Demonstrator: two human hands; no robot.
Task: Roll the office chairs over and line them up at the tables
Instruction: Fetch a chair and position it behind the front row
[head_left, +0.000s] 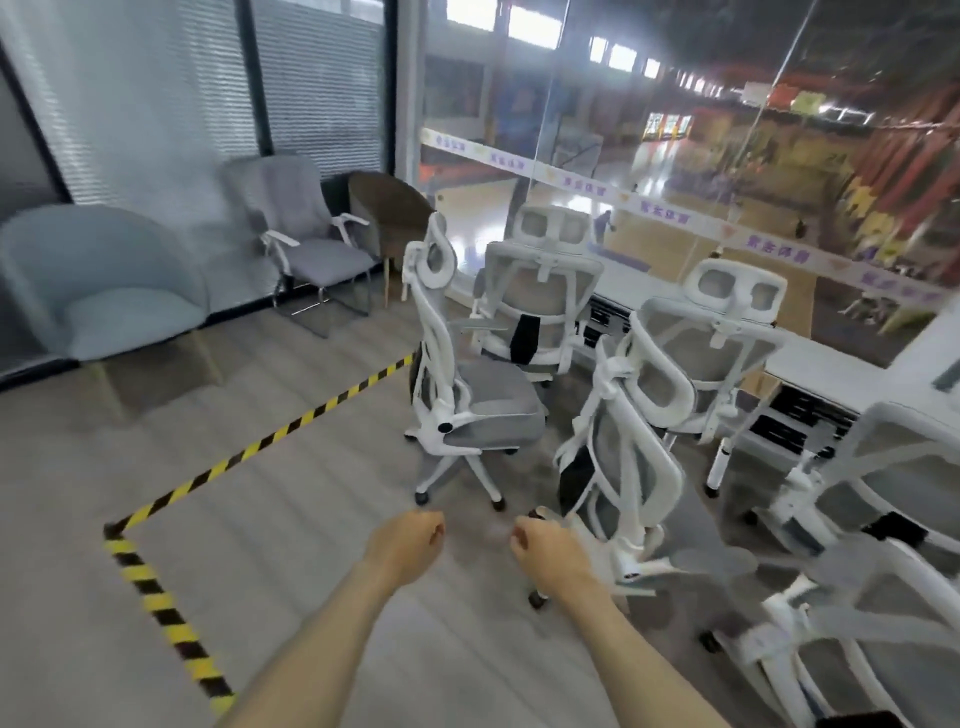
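Though fairly sharp at the centre, smears badly toward the right border and behind the glass wall, leaving only streaks of colour there. Cuts off the edge chair at the right border, and gives little of the corner chair beyond white legs and grey blur. Hides the base of the left tucked chair behind the side-on chair.

Both tucked chairs, the left one and the right tucked chair, backs to the camera at the long white surface. Side-on chair apart from that surface, seat facing right, near the striped floor tape. Nearest chair between the side-on chair and the corner chair, backrest toward the camera.

Left grip: curled into a fist, nothing in it, over bare floor. Right grip: curled likewise, overlapping a dark caster in the view; possibly touching the nearest chair's base, but cannot tell whether clasping anything.

Along the left wall: blue armchair, then grey visitor chair.
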